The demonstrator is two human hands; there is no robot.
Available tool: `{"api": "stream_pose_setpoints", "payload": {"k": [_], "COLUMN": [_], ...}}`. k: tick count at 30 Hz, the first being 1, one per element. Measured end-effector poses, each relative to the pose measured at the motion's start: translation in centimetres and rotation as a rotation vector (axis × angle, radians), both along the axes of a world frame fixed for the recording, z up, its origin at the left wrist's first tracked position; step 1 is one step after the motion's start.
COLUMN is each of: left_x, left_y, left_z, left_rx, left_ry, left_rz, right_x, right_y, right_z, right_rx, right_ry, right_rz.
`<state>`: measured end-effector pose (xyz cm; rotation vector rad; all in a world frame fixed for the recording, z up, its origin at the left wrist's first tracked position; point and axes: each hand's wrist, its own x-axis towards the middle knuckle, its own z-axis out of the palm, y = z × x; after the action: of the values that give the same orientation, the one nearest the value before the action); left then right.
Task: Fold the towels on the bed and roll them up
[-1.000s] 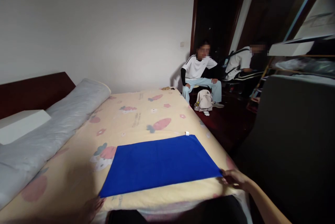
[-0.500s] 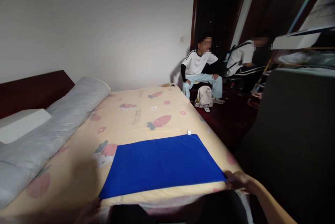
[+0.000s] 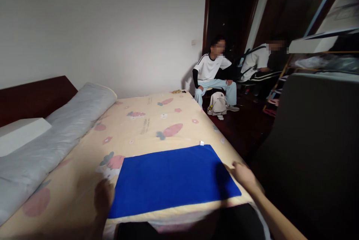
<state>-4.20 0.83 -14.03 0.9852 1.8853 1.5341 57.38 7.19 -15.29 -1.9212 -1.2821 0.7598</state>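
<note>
A blue rectangular cloth (image 3: pixel 174 180) with a small white tag (image 3: pixel 202 143) at its far edge lies spread flat on the bed. My left hand (image 3: pixel 103 196), dark and blurred, is beside the cloth's left edge; its fingers cannot be made out. Over the bed at the cloth's right edge is my right hand (image 3: pixel 244 174), its fingers loosely bent and apart, with nothing seen in them. A shadow falls across the cloth near that hand. Whether either hand touches the cloth is unclear.
The bed sheet (image 3: pixel 146 120) has a fruit print. A grey rolled quilt (image 3: pixel 81 120) and a white box (image 3: pixel 25 133) lie on the left. Two people sit near the door, with a white backpack (image 3: pixel 218 103) on the floor. A dark panel (image 3: pixel 314 139) stands at right.
Both hands have left the cloth's near corners and moved forward along its sides. The cloth still lies flat in about the same place.
</note>
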Motion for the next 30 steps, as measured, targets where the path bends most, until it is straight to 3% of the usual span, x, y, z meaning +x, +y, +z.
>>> {"api": "stream_pose_setpoints", "payload": {"k": [3, 5, 7, 10, 13, 16, 26, 30], "left_x": [8.2, 14.6, 20.2, 25.1, 25.9, 25.4, 25.6, 25.1], "left_y": [4.1, 5.6, 5.9, 4.8, 3.5, 3.0, 3.1, 3.1], "left_z": [-1.6, -3.5, -6.0, -10.5, -14.1, -15.3, -14.7, -13.6], "left_rx": [-0.037, -0.153, -0.251, -0.348, -0.351, -0.31, -0.323, -0.36], "left_ry": [0.209, 0.75, 1.023, 1.084, 1.101, 1.135, 1.127, 1.102], "left_rz": [-0.209, -0.508, -0.582, -0.643, -0.672, -0.652, -0.642, -0.625], "right_x": [-7.9, -13.8, -18.7, -23.1, -24.0, -23.7, -23.8, -23.0], "right_y": [1.4, 1.5, 0.9, -0.5, -1.7, -2.2, -2.1, -1.9], "right_z": [-0.4, -1.7, -3.9, -7.7, -10.5, -11.4, -11.3, -11.4], "right_rx": [0.091, 0.14, 0.193, 0.219, 0.221, 0.222, 0.232, 0.25], "right_ry": [-0.114, -0.151, -0.281, -0.395, -0.398, -0.401, -0.422, -0.439], "right_rz": [0.207, 0.337, 0.534, 0.721, 0.74, 0.729, 0.724, 0.707]}}
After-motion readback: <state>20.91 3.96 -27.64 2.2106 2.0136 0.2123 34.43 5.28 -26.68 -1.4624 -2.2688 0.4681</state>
